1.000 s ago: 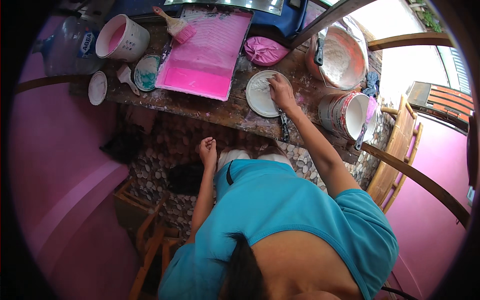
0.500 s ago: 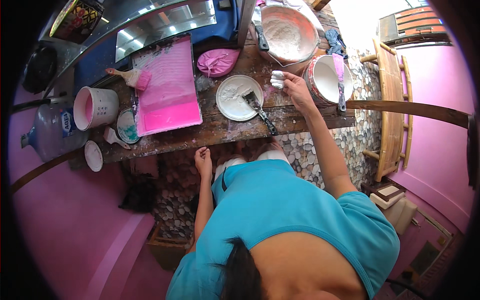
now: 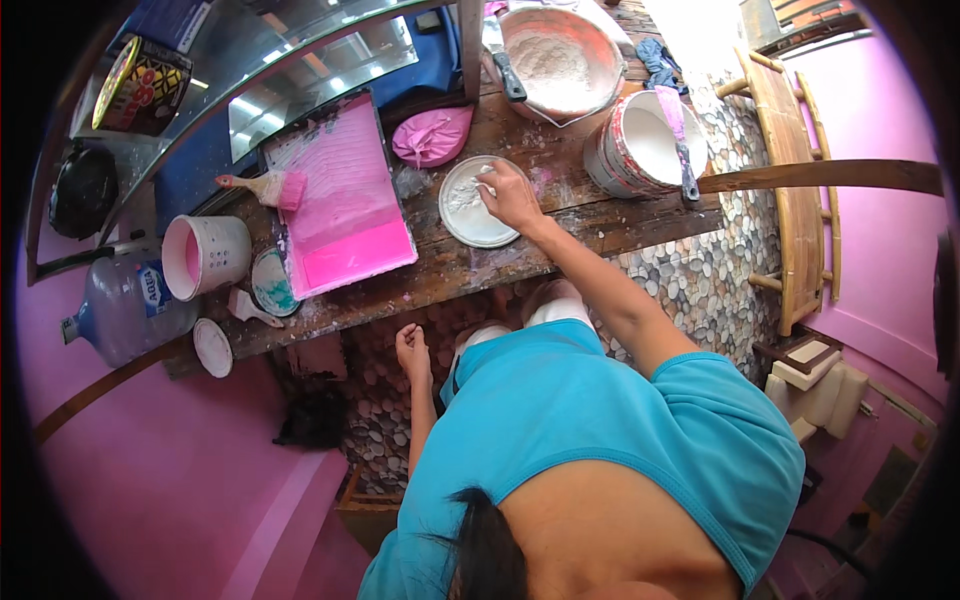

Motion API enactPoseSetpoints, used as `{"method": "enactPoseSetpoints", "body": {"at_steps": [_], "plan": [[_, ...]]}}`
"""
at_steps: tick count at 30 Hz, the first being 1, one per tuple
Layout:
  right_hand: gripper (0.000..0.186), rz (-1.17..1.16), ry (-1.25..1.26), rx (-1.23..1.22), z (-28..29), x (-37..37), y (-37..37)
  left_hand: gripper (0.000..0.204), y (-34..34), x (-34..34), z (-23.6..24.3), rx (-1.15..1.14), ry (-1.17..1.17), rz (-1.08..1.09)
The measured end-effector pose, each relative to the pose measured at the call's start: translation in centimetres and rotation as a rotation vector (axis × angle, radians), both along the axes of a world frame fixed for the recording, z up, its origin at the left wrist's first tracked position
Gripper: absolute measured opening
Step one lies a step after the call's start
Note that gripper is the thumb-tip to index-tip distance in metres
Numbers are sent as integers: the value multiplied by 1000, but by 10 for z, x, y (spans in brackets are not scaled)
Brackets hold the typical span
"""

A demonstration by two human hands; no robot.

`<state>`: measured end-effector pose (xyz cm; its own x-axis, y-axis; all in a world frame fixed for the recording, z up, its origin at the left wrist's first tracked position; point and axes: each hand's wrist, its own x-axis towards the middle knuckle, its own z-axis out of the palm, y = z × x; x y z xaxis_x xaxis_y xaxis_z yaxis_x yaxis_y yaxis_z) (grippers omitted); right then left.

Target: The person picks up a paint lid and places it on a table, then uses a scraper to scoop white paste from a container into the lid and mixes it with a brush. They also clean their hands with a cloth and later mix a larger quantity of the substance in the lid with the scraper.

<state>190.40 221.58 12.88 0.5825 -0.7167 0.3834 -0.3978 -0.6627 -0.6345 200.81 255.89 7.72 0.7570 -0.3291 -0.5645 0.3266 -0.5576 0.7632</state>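
My right hand (image 3: 510, 198) is over a round white lid (image 3: 465, 223) holding white paste or powder on the wooden table (image 3: 540, 238). Its fingers are pinched at the white material, hiding what lies between them. The scraper seen earlier on the lid is hidden behind that hand and arm. Low by my left side, below the table's front edge, my left hand (image 3: 410, 350) hangs with curled fingers and nothing visible in them. A pink-filled paint tray (image 3: 350, 240), with a pink-tipped brush (image 3: 265, 187) on it, lies left of the lid.
A powder basin (image 3: 555, 65) and white paint bucket (image 3: 645, 140) stand right of the lid. A pink bag (image 3: 430, 135), small pink-paint bucket (image 3: 205, 255) and water jug (image 3: 130, 310) are around the tray. A bamboo bench (image 3: 785, 190) stands at right.
My right hand has moved from beside the bucket, where its white-coated fingers showed, left and back down onto the lid. The view has swung, showing more of the table's left end.
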Motion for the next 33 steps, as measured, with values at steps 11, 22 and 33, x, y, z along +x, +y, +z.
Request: {"method": "enactPoseSetpoints", "body": {"at_steps": [11,22,33], "plan": [[34,-357,531,409,95,-181,-143,21,-24,-2,-16,-29,28,-97],[31,-155,630,504,-81,-186,-223,22,-1,-1,-4,28,16,0],[26,85,719,350,-105,-223,-237,22,-11,1,-7,22,79,-67]]}}
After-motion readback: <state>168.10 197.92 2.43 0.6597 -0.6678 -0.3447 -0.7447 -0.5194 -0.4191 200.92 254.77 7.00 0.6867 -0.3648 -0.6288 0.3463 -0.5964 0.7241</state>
